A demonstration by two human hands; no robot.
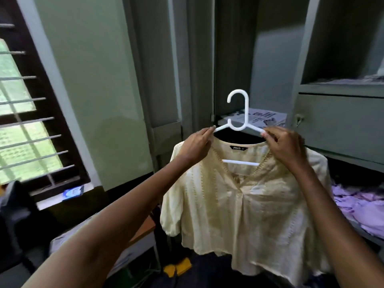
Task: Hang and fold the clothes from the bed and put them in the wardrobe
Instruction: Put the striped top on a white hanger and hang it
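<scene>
Green walls close in the view, with a barred window (25, 113) along the left edge and a strip of sill beneath it. Right of the window a plain wall panel runs down to a low surface with a reddish-brown top (143, 229) at the lower middle. Open air lies between that wall and the wardrobe (336, 121), whose grey-green frame fills the right half. Its middle bay is a dark, open gap, with a newspaper-lined shelf (264, 118) partway up. At the right edge, a drawer front sits above a lower compartment holding lilac clothes (361, 206), and an upper shelf carries more folded fabric.

Both arms reach forward from the bottom corners. The left hand (196, 145) pinches the left shoulder of a cream blouse (245, 208) where it meets the left arm of a white hanger (239, 113), fingers curled round cloth and plastic together. The right hand (284, 145) grips the hanger's right arm and the blouse's other shoulder the same way. The blouse hangs in the air in front of the wardrobe's middle bay, its neck label facing the camera, the hanger's crossbar showing through the V-neck and the hook standing upright above the collar. Its hem falls free, touching nothing. Below, a dark floor shows a yellow object (178, 267).
</scene>
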